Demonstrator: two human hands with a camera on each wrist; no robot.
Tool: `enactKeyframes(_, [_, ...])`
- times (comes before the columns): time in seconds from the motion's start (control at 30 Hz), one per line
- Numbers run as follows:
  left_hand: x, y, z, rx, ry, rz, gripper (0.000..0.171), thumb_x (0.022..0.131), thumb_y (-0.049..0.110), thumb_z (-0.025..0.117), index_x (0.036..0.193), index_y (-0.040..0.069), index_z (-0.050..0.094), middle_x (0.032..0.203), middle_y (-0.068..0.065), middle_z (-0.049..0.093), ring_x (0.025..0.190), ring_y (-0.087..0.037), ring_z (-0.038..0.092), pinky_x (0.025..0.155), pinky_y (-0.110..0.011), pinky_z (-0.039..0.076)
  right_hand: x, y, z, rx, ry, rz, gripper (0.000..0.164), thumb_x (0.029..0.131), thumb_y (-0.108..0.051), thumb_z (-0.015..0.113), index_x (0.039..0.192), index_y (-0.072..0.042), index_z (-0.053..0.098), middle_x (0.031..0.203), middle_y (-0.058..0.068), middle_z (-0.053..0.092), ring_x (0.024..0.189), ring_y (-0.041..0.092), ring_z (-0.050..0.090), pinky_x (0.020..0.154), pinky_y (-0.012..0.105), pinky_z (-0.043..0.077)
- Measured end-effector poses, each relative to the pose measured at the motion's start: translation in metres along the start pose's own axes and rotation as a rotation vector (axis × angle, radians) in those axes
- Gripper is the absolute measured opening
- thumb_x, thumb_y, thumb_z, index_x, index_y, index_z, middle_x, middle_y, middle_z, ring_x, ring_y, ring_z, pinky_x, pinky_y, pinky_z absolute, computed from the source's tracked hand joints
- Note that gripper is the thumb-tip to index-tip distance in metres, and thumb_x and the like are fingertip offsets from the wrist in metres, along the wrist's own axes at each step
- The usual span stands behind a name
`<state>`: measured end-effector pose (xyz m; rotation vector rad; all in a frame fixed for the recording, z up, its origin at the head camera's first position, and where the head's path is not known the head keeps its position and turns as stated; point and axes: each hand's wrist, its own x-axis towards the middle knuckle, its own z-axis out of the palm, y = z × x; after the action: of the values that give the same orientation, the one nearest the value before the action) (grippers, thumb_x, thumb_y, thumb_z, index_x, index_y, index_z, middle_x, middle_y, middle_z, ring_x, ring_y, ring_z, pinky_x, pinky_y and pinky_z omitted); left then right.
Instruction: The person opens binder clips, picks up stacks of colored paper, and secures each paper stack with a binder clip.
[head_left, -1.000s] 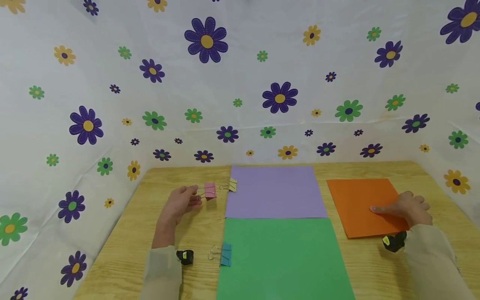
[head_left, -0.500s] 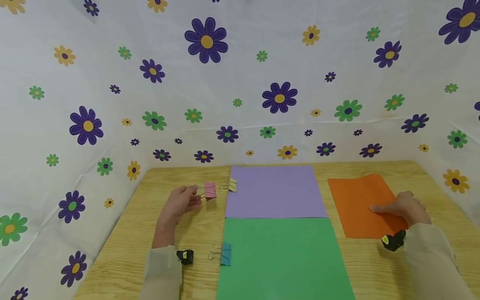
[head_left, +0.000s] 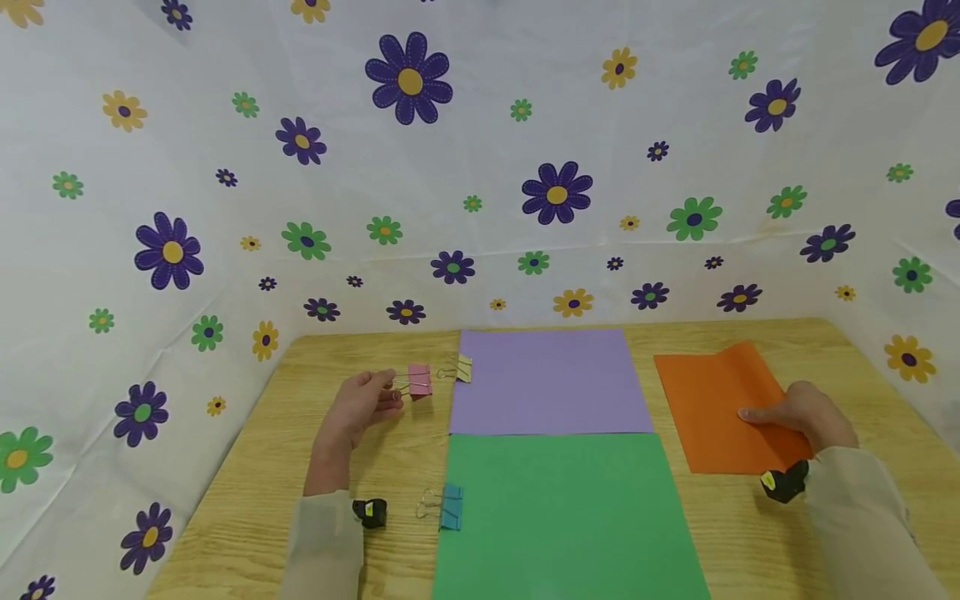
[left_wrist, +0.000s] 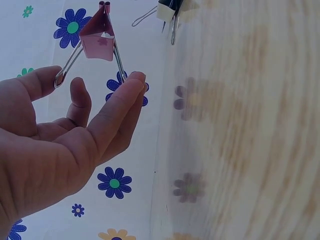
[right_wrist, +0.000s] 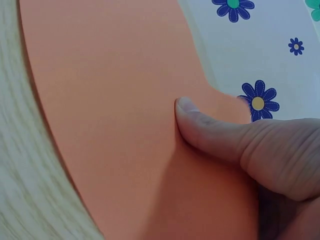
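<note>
My left hand [head_left: 362, 408] pinches the wire handles of a pink binder clip [head_left: 420, 381]. In the left wrist view the pink clip's handles stand spread between thumb and fingers, its mouth pointing away from the palm. At the right, my right hand [head_left: 806, 414] grips the right edge of an orange sheet [head_left: 712, 417]. The thumb lies on top of the sheet in the right wrist view, and the other fingers are hidden beneath it. That edge is lifted and bent, its far right corner curling up, while the left part lies low over the table.
A purple sheet [head_left: 551, 383] lies at the back middle, with a yellow binder clip [head_left: 464, 369] at its left edge. Below it is a green sheet [head_left: 562, 517] with a blue binder clip [head_left: 452, 507] on its left edge. Flowered cloth [head_left: 480, 150] walls the wooden table [head_left: 270, 467].
The orange sheet's right side has bent upward, its far corner rising, as the right hand's fingers closed under the edge. The left hand and pink binder clip have stayed in place.
</note>
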<state>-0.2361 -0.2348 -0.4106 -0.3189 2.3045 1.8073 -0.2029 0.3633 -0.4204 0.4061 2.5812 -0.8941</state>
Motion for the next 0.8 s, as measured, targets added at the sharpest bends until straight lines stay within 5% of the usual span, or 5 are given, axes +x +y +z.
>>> enactKeyframes(0.67, [0.001, 0.002, -0.001, 0.001, 0.006, 0.006, 0.052, 0.106, 0.033, 0.045, 0.134, -0.011, 0.043, 0.113, -0.021, 0.058, 0.096, -0.022, 0.065, 0.094, -0.036, 0.055, 0.004, 0.010, 0.003, 0.120, 0.015, -0.019, 0.086, 0.085, -0.045, 0.075, 0.113, 0.024, 0.034, 0.089, 0.023, 0.054, 0.075, 0.027, 0.058, 0.064, 0.034, 0.054])
enactKeyframes(0.8, [0.000, 0.004, -0.001, -0.001, 0.004, 0.010, 0.051, 0.106, 0.033, 0.045, 0.133, -0.010, 0.043, 0.115, -0.022, 0.057, 0.098, -0.024, 0.065, 0.095, -0.037, 0.054, 0.005, 0.014, 0.001, 0.173, 0.015, -0.023, 0.073, 0.091, -0.038, 0.065, 0.113, 0.023, 0.033, 0.090, 0.022, 0.053, 0.073, 0.025, 0.057, 0.062, 0.034, 0.053])
